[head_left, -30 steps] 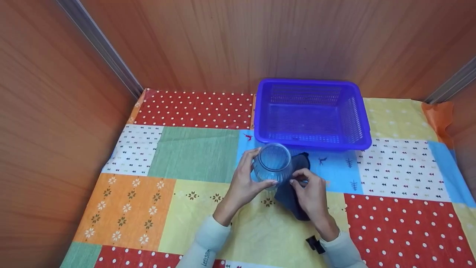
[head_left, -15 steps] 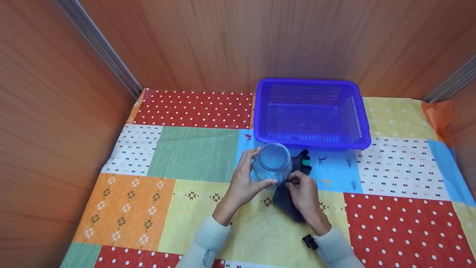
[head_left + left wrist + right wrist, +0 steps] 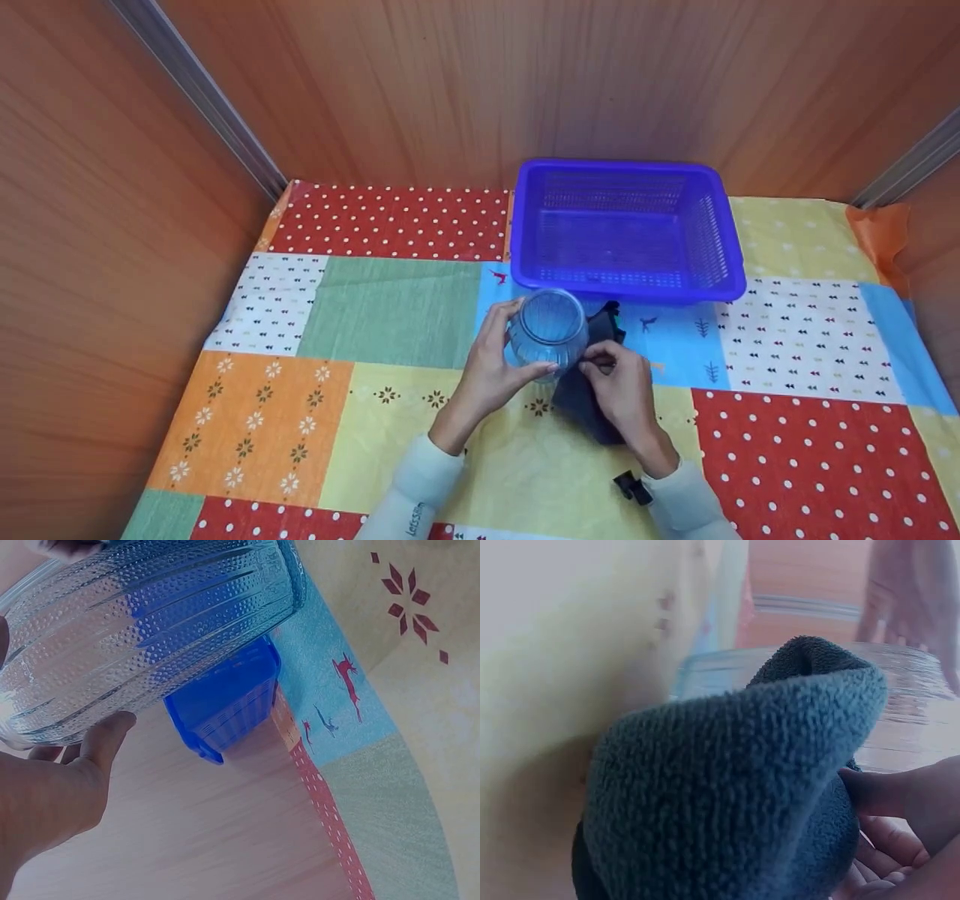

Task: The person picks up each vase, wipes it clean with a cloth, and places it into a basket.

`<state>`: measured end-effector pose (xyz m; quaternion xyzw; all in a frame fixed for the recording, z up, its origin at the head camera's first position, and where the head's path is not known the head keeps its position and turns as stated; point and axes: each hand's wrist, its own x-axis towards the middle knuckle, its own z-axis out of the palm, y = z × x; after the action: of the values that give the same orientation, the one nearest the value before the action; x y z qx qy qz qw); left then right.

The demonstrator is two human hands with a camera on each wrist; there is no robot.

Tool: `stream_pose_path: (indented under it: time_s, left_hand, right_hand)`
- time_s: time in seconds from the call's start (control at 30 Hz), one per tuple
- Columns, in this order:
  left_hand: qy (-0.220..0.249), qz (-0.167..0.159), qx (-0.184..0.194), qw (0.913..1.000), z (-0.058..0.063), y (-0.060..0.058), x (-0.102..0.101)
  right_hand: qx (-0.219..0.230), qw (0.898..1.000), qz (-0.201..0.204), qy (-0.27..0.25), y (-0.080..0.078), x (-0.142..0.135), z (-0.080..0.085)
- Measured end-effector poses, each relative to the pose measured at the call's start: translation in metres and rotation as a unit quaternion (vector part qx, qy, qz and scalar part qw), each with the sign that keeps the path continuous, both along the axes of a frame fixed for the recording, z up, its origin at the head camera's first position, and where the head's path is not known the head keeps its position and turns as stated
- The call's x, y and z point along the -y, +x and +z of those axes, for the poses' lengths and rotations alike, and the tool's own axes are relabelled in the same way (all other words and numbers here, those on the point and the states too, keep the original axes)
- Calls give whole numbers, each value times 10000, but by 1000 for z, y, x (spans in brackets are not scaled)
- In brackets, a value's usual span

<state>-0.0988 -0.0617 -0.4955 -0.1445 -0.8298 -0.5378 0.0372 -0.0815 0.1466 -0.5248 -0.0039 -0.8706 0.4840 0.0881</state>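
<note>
A clear glass jar (image 3: 550, 352) with a ribbed, dimpled wall stands mouth-up in the head view, just in front of the basket. My left hand (image 3: 491, 367) grips its left side, thumb across the near face. In the left wrist view the jar (image 3: 150, 637) fills the upper left, its bare wall showing. My right hand (image 3: 624, 382) pinches a dark grey terry cloth (image 3: 579, 409) at the jar's right side. Seen from the right wrist, the folded cloth (image 3: 727, 780) covers part of the jar, and the thumb lies on the cloth's edge.
Behind the jar sits a purple-blue plastic basket (image 3: 630, 291) with slotted walls. A patchwork-print cloth (image 3: 405, 307) covers the table. Wood-grain panels (image 3: 450, 90) rise at the back and both sides. A black clip-like piece (image 3: 632, 488) hangs by the right sleeve.
My right hand moved a little left and toward me with the cloth, then back right and slightly away along the jar's side. The left hand and jar stayed in place.
</note>
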Motion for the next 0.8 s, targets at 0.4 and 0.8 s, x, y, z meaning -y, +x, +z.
stream_pose_path:
  time_s: [0.4, 0.8]
  left_hand:
    - [-67, 42, 145, 9999, 0, 0, 0]
    - [-107, 16, -119, 9999, 0, 0, 1]
  right_hand:
    - [-476, 9983, -132, -308, 7, -2, 39]
    - [-1140, 9928, -57, -352, 2, 4, 64]
